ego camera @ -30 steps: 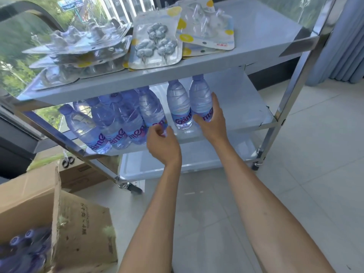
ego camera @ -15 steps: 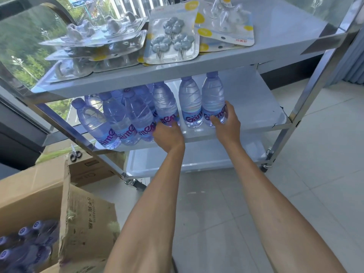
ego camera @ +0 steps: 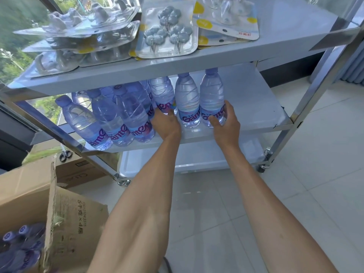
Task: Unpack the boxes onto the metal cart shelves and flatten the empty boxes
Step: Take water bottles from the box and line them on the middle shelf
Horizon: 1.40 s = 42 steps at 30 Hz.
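Right hand point(ego camera: 226, 123) wrapped around the base of the rightmost bottle point(ego camera: 212, 97), upright on the cart's middle shelf point(ego camera: 254, 109). Left hand point(ego camera: 166, 125) cupped against the bottle point(ego camera: 163, 95) 2 places left; grip unclear. More bottles in the open cardboard box point(ego camera: 65, 223), lower left.

My left hand point(ego camera: 167, 125) covers the base of one bottle point(ego camera: 163, 95). Rear bottles point(ego camera: 107, 91) are masked by the front row. Cardboard box point(ego camera: 65, 223) is cut off bottom-left, so I can't count its contents.
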Motion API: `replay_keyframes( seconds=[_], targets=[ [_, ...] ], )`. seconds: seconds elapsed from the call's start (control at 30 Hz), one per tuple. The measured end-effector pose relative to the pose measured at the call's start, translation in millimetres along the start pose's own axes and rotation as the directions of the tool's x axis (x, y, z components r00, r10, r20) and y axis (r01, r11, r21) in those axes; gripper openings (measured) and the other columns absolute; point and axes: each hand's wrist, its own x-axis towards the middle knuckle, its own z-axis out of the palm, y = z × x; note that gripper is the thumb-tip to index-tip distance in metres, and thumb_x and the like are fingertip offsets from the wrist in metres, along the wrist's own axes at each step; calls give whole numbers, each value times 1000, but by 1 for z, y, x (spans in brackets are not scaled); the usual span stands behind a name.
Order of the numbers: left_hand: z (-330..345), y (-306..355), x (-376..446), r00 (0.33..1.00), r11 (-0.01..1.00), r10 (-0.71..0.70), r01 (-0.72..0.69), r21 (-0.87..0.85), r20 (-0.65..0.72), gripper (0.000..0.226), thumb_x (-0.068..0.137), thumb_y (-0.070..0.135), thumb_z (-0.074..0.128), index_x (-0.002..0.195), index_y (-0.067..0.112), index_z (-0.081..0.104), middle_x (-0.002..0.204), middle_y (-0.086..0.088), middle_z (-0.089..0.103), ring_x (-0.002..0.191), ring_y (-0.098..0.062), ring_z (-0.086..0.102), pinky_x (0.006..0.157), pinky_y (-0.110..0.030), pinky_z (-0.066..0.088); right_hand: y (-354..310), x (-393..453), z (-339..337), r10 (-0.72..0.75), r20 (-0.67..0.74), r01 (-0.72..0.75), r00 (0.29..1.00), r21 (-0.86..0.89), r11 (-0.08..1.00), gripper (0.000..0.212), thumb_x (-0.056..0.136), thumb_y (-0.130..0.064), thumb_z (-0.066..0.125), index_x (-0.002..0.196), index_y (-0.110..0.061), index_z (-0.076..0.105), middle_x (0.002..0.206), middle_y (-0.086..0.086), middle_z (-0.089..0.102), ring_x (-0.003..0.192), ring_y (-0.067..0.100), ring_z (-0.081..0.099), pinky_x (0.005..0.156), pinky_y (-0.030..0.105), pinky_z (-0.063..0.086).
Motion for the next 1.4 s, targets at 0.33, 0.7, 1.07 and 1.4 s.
replay_keyframes(
  seconds=[0.33,0.7,1.07,1.4],
  targets=[
    [-17,-10,-45,963,931,206,-139,-337,173,44,80,23,75,121,14,64,106,2,71,97,-15,65,88,-38,54,-27,-8,28,37,-64,-48,997,-177,983,49,81,-16,71,126,-10,51,120,6,62,108,27,60,88,37,49],
    [-9,-19,-36,978,932,199,-170,-320,63,43,81,13,73,121,7,61,115,-5,68,107,-22,63,95,-41,51,-19,-11,32,-23,24,27,999,-214,976,52,81,-23,74,127,-13,53,115,3,67,101,25,63,76,24,42],
    [-23,-20,-11,971,966,232,-223,-134,58,43,89,8,66,130,5,56,122,-11,64,112,-24,58,95,-22,41,-23,-26,42,-34,59,40,998,-108,993,45,85,-21,72,126,-12,55,112,0,66,96,19,62,75,14,44],
    [-32,-25,-25,991,985,131,-129,-115,10,14,92,6,53,98,2,65,85,-12,66,76,-24,55,72,-33,46,-22,-26,42,-85,198,99,977,-63,993,42,79,-20,74,118,-18,57,101,-10,64,87,4,58,70,2,38]
  ],
)
